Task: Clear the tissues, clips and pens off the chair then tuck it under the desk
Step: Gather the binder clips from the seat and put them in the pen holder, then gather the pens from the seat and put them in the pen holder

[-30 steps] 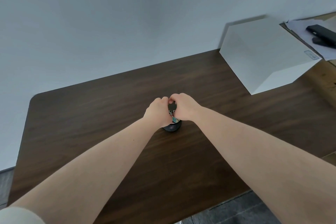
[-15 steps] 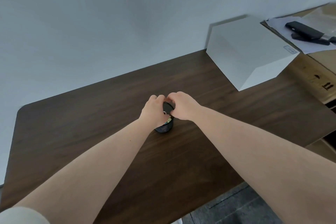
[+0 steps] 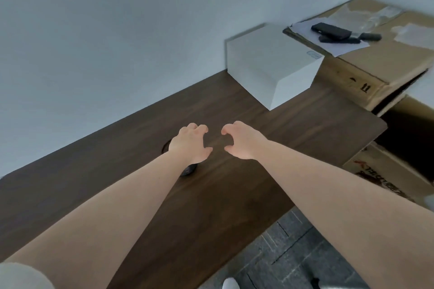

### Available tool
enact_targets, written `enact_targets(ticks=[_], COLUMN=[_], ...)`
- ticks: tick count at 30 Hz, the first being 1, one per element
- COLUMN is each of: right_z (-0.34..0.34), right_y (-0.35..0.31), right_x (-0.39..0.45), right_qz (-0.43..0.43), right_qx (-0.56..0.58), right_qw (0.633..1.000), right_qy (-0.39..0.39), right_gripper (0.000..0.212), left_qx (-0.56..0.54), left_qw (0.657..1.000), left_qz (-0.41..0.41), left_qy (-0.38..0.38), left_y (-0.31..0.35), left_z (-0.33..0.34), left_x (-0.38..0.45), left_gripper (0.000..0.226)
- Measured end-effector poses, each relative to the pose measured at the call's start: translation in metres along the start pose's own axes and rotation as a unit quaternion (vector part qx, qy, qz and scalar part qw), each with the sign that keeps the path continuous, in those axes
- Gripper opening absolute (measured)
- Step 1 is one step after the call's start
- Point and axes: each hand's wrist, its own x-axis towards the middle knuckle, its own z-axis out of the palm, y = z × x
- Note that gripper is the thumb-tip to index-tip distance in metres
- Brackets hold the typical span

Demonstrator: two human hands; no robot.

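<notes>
A small black round container stands on the dark wooden desk, mostly hidden under my left wrist. My left hand hovers over it with curled fingers apart and nothing in them. My right hand is a little to its right, also empty with fingers curled apart, above bare desk. The two hands do not touch. The chair, tissues and pens are out of view.
A white box sits at the desk's far right corner against the wall. Cardboard boxes stand to the right, with papers and black devices on top. Grey floor shows below the desk's front edge.
Both hands have let go of the black container and drawn apart. The view has swung to the right, so the container now lies under my left wrist.
</notes>
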Motion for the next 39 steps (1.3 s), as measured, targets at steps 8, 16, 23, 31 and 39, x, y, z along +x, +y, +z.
enact_targets(ticks=[8, 16, 23, 31, 39], right_z=[-0.014, 0.025, 0.082, 0.162, 0.236], right_y=[0.153, 0.325, 0.407, 0.44, 0.465], right_x=[-0.131, -0.338, -0.488, -0.557, -0.527], right_qz=[0.153, 0.344, 0.474, 0.527, 0.566], right_qx=[0.032, 0.059, 0.1, 0.175, 0.221], right_qw=[0.987, 0.937, 0.875, 0.831, 0.794], right_qy=[0.026, 0.024, 0.0, -0.027, -0.014], right_gripper=[0.049, 0.07, 0.078, 0.081, 0.075], left_qx=[0.1, 0.183, 0.278, 0.359, 0.345], left_qw=[0.984, 0.919, 0.838, 0.759, 0.712], left_qz=[0.135, 0.321, 0.428, 0.496, 0.573], left_qy=[-0.055, -0.137, -0.191, -0.222, -0.213], left_y=[0.176, 0.385, 0.514, 0.583, 0.606], left_z=[0.041, 0.148, 0.242, 0.333, 0.424], left_x=[-0.011, -0.059, -0.115, -0.143, -0.113], left_gripper=[0.064, 0.076, 0.091, 0.094, 0.076])
